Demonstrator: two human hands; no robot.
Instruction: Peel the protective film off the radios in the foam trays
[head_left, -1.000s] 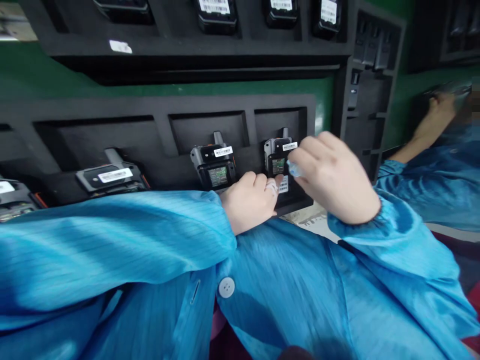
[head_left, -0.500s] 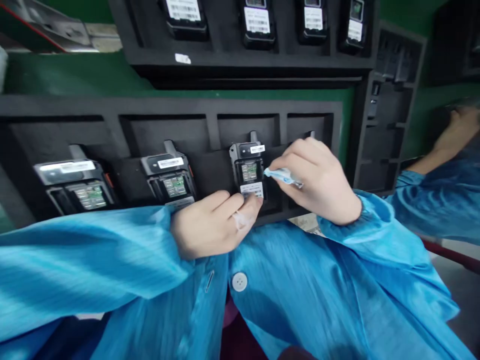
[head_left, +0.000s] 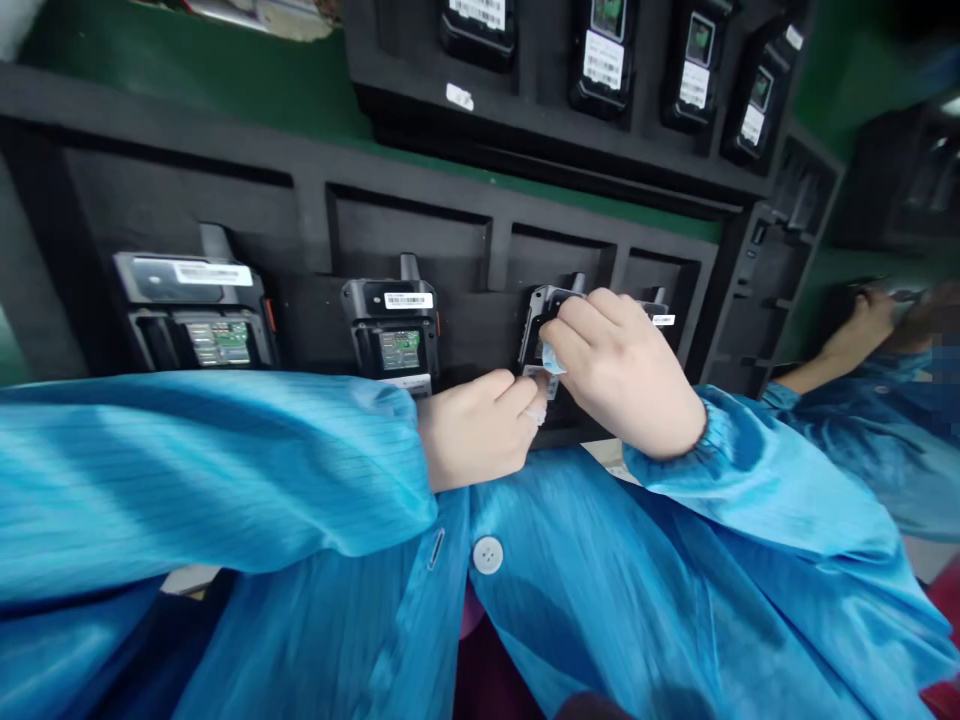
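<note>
In a black foam tray (head_left: 465, 225) lies a row of handheld radios with stubby antennas, their battery bays open and green circuit parts showing. My left hand (head_left: 484, 420), fingers curled and a white wrap on one finger, grips the lower end of the third radio (head_left: 530, 325) beside its barcode label. Above that same radio my right hand (head_left: 622, 370) is closed in a pinch on a small blue-and-white strip (head_left: 553, 360), possibly a wipe or film. My right hand covers much of the radio's bay. A second radio (head_left: 394, 325) and a first one (head_left: 199, 305) lie to the left.
Behind is another foam tray (head_left: 525, 105) with several labelled radios. A further tray (head_left: 772, 290) stands at the right on the green surface (head_left: 247, 85). A co-worker's hand (head_left: 862, 325) and blue sleeve are at the far right. A fourth radio (head_left: 662, 318) is partly hidden.
The view has shifted, so the trays sit tilted and farther right. My right hand has moved in over the third radio with the strip. My left hand stays at its lower end.
</note>
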